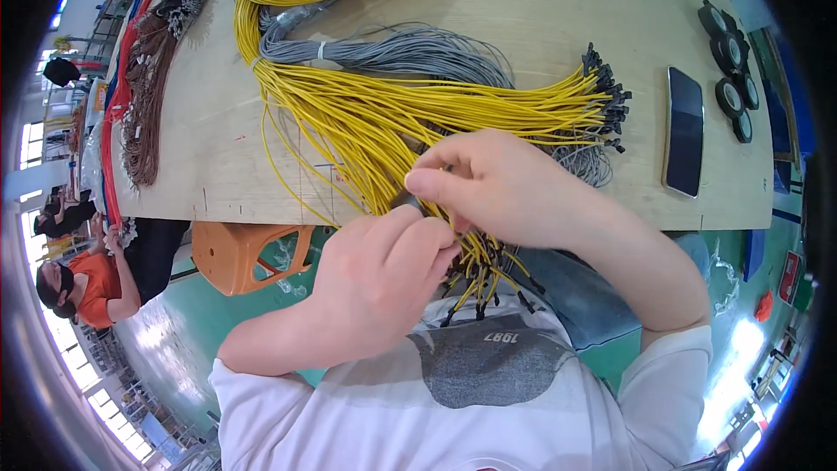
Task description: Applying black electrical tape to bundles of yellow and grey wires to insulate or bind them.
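A large bundle of yellow cables [349,96] lies over the wooden table. Part of it fans to the right and ends in black connectors [606,100]; another part runs toward me under my hands and hangs past the near edge, with black-tipped ends [484,275] at my lap. My left hand [379,270] is closed over the near cables, its fingers curled; what they grip is hidden. Just beyond it, my right hand [484,179] has thumb and forefinger bent together in a pinch above the cables. A small dark grey piece [406,200] shows between the hands, too little of it to name.
Grey cables [392,52] with a white tie lie behind the yellow ones. At right are a phone [684,131] and several black tape rolls [731,52]. Brown cables [148,96] lie far left. An orange stool [235,253] stands below the edge; a co-worker [96,283] sits left.
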Demonstrator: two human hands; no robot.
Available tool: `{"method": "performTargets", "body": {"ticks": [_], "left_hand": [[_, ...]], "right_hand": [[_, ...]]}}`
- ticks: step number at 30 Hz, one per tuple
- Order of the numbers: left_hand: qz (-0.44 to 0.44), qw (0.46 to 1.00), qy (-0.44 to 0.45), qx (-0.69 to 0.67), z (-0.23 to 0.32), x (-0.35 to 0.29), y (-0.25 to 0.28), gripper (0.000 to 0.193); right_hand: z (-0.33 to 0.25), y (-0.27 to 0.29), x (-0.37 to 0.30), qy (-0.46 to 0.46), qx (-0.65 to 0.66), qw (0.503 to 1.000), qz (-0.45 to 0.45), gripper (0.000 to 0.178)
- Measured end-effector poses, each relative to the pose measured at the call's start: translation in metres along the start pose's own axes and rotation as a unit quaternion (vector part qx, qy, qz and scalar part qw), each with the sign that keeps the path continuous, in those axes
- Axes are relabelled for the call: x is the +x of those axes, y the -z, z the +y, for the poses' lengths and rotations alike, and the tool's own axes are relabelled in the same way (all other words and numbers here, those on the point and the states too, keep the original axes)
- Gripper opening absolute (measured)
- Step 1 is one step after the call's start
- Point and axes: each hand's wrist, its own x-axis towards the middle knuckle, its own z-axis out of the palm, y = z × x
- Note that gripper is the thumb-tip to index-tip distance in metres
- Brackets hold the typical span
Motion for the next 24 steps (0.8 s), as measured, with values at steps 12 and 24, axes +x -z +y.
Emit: {"method": "performTargets", "body": {"ticks": [12,24], "left_hand": [[0.165,0.918,0.201,-0.301,0.012,-0.031,-0.039,0.019],[-0.144,0.417,0.387,-0.810,0.011,0.007,-0.053,0.025]], "right_hand": [[-0.006,-0.004,-0.037,0.088,0.323,0.939,0.075,0.046],[0.046,-0.029,-0.107,0.013,0.120,0.962,0.244,0.025]]}}
